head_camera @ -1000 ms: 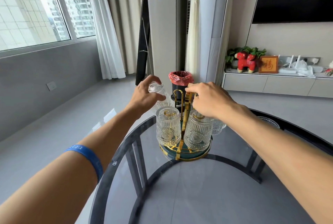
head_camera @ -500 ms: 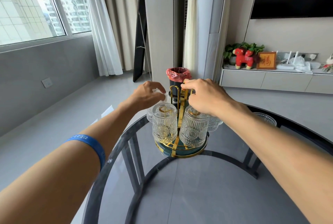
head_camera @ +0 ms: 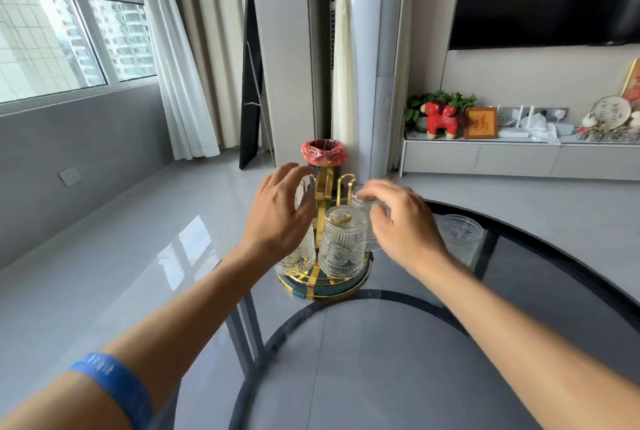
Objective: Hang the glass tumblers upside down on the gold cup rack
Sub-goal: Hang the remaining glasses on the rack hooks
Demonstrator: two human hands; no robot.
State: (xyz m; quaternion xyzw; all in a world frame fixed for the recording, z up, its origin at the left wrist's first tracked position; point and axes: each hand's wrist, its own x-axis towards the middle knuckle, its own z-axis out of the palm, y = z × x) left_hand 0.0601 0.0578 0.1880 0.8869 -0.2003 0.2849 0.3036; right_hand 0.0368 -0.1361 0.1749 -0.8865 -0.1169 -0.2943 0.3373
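Observation:
The gold cup rack (head_camera: 325, 187) with a dark green round base stands near the far edge of the glass table (head_camera: 398, 360). An embossed glass tumbler (head_camera: 343, 242) hangs upside down on its front peg. Another inverted tumbler (head_camera: 299, 256) shows partly behind my left hand (head_camera: 277, 215), which hovers open with spread fingers just left of the rack. My right hand (head_camera: 401, 218) is open, fingers curled near a tumbler (head_camera: 367, 203) on the rack's right side. One more tumbler (head_camera: 459, 237) stands on the table to the right.
A dark bin with a red liner (head_camera: 323, 152) stands on the floor behind the rack. A low white cabinet (head_camera: 519, 156) with ornaments runs along the right wall under a wall television. The table's dark rim curves close behind the rack.
My left hand has let go of the tumbler it lowered onto the rack and opened. My right hand has come off the rack's top and moved right. The camera has shifted.

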